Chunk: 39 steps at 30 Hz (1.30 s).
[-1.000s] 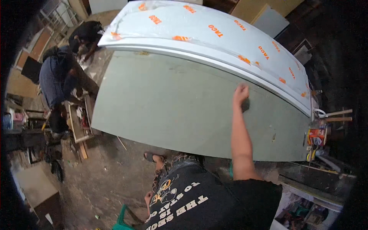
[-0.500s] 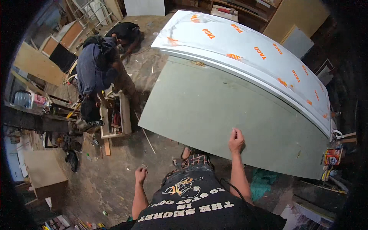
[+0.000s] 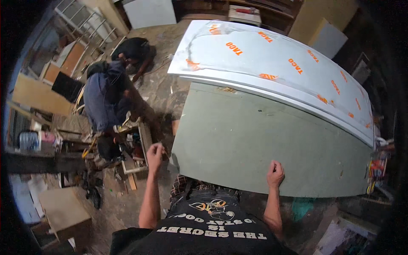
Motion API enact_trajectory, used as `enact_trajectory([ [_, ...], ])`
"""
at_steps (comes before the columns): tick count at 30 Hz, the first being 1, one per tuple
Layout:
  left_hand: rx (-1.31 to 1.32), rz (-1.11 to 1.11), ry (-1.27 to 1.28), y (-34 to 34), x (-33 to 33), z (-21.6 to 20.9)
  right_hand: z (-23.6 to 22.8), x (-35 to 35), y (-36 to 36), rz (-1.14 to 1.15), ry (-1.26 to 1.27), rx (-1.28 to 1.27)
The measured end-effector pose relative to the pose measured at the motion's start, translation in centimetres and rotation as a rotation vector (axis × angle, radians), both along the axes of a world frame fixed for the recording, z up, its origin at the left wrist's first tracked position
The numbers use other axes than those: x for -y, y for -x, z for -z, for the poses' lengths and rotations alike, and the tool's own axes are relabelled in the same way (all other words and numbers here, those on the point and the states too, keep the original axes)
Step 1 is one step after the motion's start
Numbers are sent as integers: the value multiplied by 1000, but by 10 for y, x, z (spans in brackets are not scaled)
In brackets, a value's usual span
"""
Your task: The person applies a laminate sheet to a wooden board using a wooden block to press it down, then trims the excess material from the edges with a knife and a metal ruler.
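Note:
My left hand is raised just off the left edge of the grey-green board, its fingers curled together. Over the near part of that board is my right hand, fingers closed in a pinch. Anything between the fingers of either hand is too small or hidden to name. Along the board's far side lies a long white panel with orange print and a smudged, film-like covering. Neither hand touches the white panel.
On the left, a bent-over person in dark blue is beside an open wooden tool box. Another person in black crouches farther back. A tan cabinet stands at lower left. Scraps litter the floor. Colourful packages sit at the board's right end.
My left hand has risen and come forward to the board's left corner. My right hand appears lower in the view, still over the board. The whole view has shifted slightly.

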<state>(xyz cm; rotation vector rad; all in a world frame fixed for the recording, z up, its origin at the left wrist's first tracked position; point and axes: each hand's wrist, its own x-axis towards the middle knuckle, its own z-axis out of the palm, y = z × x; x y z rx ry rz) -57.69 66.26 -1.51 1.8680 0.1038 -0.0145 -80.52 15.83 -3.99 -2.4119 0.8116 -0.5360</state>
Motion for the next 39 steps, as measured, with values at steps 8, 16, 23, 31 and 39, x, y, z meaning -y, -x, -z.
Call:
enact_trajectory([
  [8,-156,280,43,-307,9,1,-32,-92,-42,246,-2,18],
  [16,-490,586,101,-472,120,56,-25,-237,-97,402,134,-42],
  [23,-299,863,396,-565,96,84,-19,-249,-121,342,177,99],
  [31,-306,576,39,-456,99,13,-25,-251,-154,387,-2,33],
  [39,-466,715,72,-353,76,-39,-54,-220,-254,457,86,87],
])
